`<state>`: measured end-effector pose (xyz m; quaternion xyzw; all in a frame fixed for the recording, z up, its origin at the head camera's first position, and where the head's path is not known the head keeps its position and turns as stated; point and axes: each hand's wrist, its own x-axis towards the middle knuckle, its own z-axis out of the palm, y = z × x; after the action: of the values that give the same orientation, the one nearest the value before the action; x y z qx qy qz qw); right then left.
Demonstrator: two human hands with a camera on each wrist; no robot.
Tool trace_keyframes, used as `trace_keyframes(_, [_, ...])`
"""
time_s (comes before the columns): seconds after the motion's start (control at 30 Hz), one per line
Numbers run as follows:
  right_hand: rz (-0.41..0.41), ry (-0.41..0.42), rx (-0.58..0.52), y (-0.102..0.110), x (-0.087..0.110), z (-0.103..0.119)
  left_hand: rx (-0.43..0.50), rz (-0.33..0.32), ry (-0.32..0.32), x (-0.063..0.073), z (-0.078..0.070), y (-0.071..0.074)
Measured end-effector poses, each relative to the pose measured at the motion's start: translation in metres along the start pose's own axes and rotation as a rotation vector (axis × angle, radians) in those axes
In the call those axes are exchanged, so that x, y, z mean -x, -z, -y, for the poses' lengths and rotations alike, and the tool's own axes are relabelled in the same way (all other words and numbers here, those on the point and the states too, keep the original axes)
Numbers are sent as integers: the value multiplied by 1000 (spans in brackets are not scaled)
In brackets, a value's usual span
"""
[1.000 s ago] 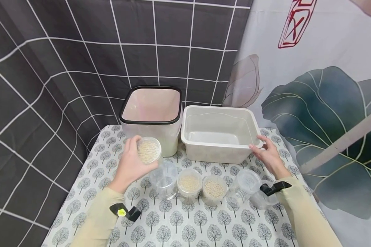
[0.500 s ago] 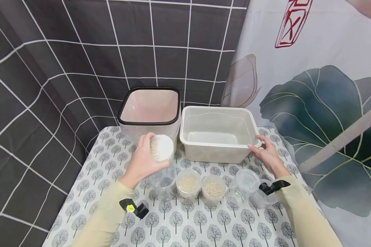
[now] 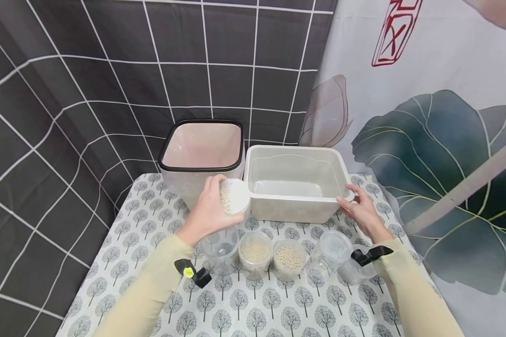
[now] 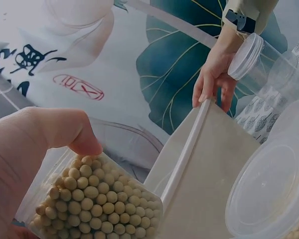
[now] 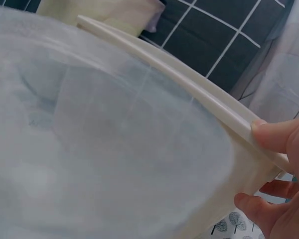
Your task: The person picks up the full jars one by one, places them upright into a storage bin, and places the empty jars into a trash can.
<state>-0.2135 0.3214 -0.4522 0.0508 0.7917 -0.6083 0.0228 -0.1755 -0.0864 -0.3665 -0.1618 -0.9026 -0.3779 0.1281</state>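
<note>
My left hand (image 3: 212,206) grips a clear plastic jar (image 3: 236,195) partly filled with round beige beans, tilted in front of the gap between two bins. In the left wrist view, the beans (image 4: 97,199) show through its wall below my thumb. My right hand (image 3: 360,208) pinches the near right corner of the white rectangular bin (image 3: 295,208), thumb over the rim and fingers beneath. In the right wrist view, a blurred clear jar hides much of that bin's wall (image 5: 209,219). Nothing is visible inside the white bin.
A pinkish bin (image 3: 183,180) with a black rim stands left of the white one. In front stand a clear jar (image 3: 221,252), a pale-filled lidded jar (image 3: 255,255), a bean-filled jar (image 3: 288,260), a lidded clear jar (image 3: 333,250) and another clear jar (image 3: 356,269) on the tree-print cloth (image 3: 257,304).
My left hand has moved right with the jar, from before the pinkish bin toward the white bin, and turned it. My right hand stays on the white bin's corner.
</note>
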Motion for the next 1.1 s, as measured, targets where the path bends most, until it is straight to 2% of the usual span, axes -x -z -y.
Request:
trace_keyframes(0.3, [16,-2,-8,2,0,0,29,36,-34,-13,-4,-11])
trace_keyframes(0.73, [23,-1,4,-1,-3,4,34,29,-105,-28,-11,-21])
trace_keyframes(1.1, [19,-9,-15,0,-3,3,32,88,-107,-43,-19,-30])
